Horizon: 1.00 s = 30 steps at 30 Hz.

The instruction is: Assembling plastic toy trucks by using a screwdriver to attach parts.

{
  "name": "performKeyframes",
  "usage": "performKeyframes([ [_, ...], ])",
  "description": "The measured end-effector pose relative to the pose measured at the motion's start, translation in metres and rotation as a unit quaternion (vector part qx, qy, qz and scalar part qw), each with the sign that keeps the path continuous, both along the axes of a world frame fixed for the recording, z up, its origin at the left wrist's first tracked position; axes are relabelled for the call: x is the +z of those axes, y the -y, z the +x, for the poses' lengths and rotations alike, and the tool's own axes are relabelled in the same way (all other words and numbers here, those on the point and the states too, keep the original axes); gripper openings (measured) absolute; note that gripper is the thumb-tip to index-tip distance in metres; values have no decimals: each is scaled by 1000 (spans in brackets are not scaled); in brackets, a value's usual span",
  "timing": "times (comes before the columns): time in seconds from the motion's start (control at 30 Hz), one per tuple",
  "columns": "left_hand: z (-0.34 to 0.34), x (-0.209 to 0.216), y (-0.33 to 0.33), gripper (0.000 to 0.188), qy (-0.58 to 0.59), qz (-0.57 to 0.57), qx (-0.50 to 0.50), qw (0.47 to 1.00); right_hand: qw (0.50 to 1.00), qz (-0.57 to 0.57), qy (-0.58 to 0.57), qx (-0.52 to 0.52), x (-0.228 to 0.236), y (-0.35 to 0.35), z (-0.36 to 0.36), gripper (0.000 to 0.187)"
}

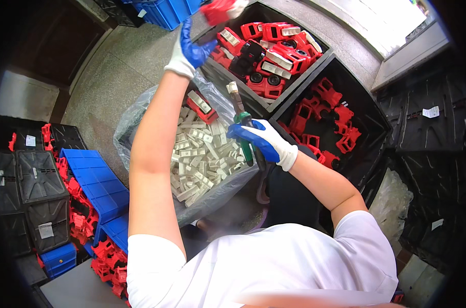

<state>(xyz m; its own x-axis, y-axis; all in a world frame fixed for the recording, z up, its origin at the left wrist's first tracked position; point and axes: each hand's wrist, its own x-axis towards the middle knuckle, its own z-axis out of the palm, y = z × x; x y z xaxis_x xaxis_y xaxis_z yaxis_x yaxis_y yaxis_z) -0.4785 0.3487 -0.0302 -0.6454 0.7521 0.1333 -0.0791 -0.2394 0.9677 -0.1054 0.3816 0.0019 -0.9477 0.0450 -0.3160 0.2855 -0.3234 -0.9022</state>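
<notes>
Pliers with green handles [237, 104] are held in my right hand [268, 141], which wears a white glove with blue-coated fingers. A small white piece [232, 87] sits at the jaws. My left hand [187, 54], gloved the same way, is raised at the upper left with fingers spread. Just beyond its fingertips a blurred red toy car body [218, 12] with a white part appears in the air, apart from the hand. Below lies a plastic-lined container [121, 134] full of white plastic pieces [202, 154]. One red car body with a white part [202, 107] rests on them.
A black crate [322, 60] at the far side holds red cars with white parts and black wheels. Beside it, another black crate [376, 115] contains red car bodies. Blue bins [97, 179] with red parts and stacked black crates [40, 179] stand at left; more black crates [438, 164] line the right.
</notes>
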Motion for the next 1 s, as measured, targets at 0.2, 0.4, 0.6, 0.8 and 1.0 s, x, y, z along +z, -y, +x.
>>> performKeyframes([
  [0.2, 107, -76, 29, 25, 117, -136, 158, 971, 999, -40, 11, -32, -2, -17, 14, 33],
  [0.4, 89, -172, 96, 11, -112, -152, 360, 914, 998, -42, -33, -22, -2, -24, 9, 31],
  [0.6, 69, -207, 80, 46, 127, -209, 293, 924, 993, -88, -8, -78, -17, -31, 10, 32],
  [0.8, 26, -306, 156, 42, 378, -289, 137, 869, 996, -76, -38, 24, 9, 8, -10, 33],
  [1.0, 115, -262, 87, 40, 291, -159, 224, 916, 999, -29, -16, -11, -10, -12, 2, 31],
])
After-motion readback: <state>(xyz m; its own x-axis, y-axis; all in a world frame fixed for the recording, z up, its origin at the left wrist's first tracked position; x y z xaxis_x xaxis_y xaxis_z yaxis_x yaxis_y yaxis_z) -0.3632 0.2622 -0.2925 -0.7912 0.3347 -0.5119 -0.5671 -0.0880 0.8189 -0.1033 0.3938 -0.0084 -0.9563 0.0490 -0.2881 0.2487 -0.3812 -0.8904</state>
